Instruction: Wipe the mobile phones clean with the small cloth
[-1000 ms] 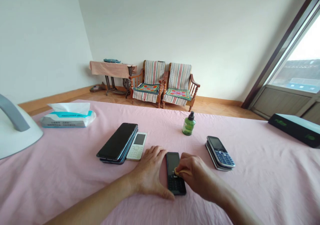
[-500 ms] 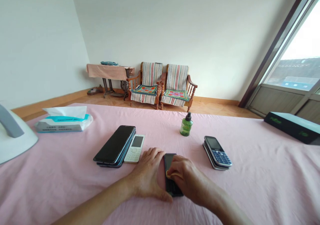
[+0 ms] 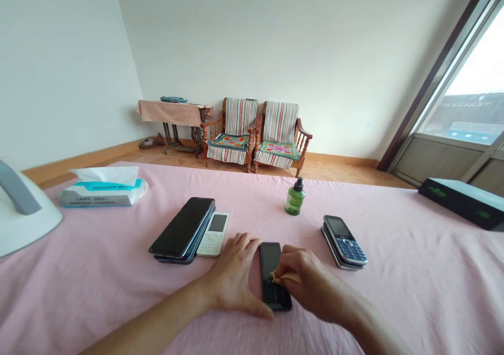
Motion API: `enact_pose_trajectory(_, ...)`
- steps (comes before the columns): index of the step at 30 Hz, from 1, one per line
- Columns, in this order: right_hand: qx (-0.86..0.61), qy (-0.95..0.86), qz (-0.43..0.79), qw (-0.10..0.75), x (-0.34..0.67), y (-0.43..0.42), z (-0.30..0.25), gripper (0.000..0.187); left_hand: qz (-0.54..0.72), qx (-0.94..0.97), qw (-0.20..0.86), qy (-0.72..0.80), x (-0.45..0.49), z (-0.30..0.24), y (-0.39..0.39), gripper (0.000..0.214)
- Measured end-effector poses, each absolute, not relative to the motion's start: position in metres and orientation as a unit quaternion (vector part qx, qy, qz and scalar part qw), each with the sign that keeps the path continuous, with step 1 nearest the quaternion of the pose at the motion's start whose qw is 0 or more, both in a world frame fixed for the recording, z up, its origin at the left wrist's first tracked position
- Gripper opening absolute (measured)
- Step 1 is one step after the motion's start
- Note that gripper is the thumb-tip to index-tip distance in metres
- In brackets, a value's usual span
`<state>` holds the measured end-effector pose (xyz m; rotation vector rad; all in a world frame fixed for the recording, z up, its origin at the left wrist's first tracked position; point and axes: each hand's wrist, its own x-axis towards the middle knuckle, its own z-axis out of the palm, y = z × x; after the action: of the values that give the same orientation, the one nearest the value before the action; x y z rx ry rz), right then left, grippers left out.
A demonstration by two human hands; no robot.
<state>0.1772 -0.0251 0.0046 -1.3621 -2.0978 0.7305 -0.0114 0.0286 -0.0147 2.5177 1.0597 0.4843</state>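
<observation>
A black keypad phone (image 3: 271, 258) lies face up on the pink cloth, in front of me. My left hand (image 3: 234, 279) is around its left side, the index fingertip near the top corner and the thumb along the bottom edge, bracing it. In the closed fingers of my right hand (image 3: 301, 273) is a small yellowish-beige wad (image 3: 280, 278), possibly folded cloth, pressed on the phone between screen and keys. The fingers hide most of the wad. Left of my hands lie a white keypad phone (image 3: 213, 235) and a stack of black smartphones (image 3: 183, 228).
A blue keypad phone (image 3: 346, 242) tops a small stack at right. A green spray bottle (image 3: 295, 198) stands behind the phones. At left are a tissue pack (image 3: 102, 189) and a white, grey-handled object (image 3: 27, 218). A black box (image 3: 460, 202) sits at the far right.
My right hand has slid slightly right over the phone with the wad, uncovering more of the screen. My left hand stays in place around the phone.
</observation>
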Motion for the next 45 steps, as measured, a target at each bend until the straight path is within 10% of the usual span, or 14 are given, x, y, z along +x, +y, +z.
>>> enact_pose_trajectory(45, -0.464, -0.805, 0.259, 0.264, 0.172, -0.024, 0.006, 0.027, 0.169, 0.896, 0.183, 0.368, -0.012, -0.013, 0.029, 0.094)
